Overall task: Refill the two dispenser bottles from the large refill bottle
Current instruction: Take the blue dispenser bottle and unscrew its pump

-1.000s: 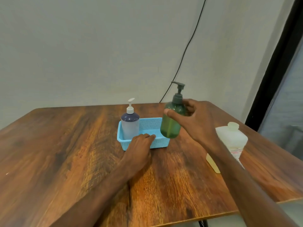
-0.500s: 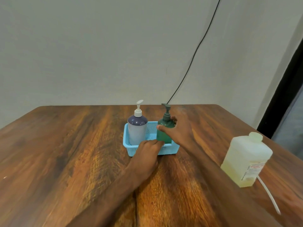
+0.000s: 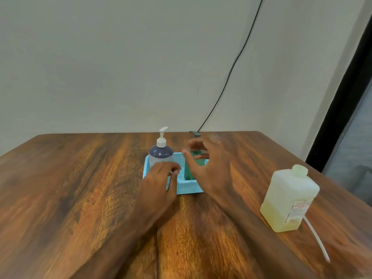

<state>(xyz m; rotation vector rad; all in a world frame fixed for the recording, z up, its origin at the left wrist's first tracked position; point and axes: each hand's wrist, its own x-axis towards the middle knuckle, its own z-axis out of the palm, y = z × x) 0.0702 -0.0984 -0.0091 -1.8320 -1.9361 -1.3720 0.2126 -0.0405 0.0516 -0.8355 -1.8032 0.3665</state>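
A blue mesh basket (image 3: 189, 188) stands mid-table with both dispenser bottles upright in it. The grey bottle with a dark purple shoulder and white pump (image 3: 160, 155) is on its left. The green bottle (image 3: 188, 172) is on its right, largely hidden behind my right hand (image 3: 211, 168), which hovers just in front of it with fingers spread, holding nothing. My left hand (image 3: 159, 182) lies on the basket's front left rim, fingers curled over the edge. The large translucent refill bottle (image 3: 289, 198), capped and part full of yellowish liquid, stands on the table to the right.
A thin white tube (image 3: 317, 240) lies on the wooden table (image 3: 80, 188) by the refill bottle's base. A black cable (image 3: 231, 71) runs down the wall behind the basket. The table's right edge is close beyond the refill bottle.
My right hand carried the green bottle down into the basket, then let go and opened. My left hand stayed on the basket rim. The view shifted left.
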